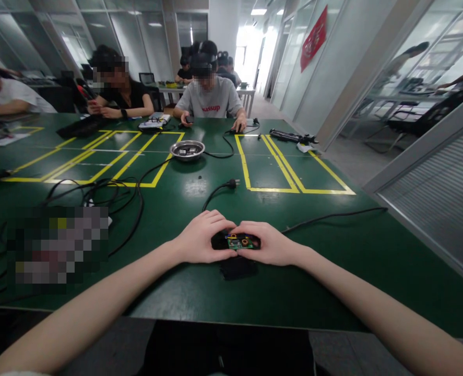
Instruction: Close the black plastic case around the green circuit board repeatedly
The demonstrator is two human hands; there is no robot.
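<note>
Both my hands hold a small black casing with a green circuit board (237, 243) showing in it; copper-coloured coils and a bit of yellow stand out on the board. My left hand (203, 237) grips the left end, fingers curled over the far side and thumb along the near side. The right end is pinched the same way by my right hand (272, 244). Just below, on the green table, lies a flat black piece (238, 268), partly under my hands. A black cable (335, 214) runs off to the right from behind my right hand.
Beyond my hands lies a black plug (232, 184) on its cord. A metal bowl (187, 150) with small metal parts stands farther off. Tangled black cables (98, 196) and a blurred-out object (59, 248) are at left. Yellow tape (274, 190) marks the table (168, 292). Several people sit opposite.
</note>
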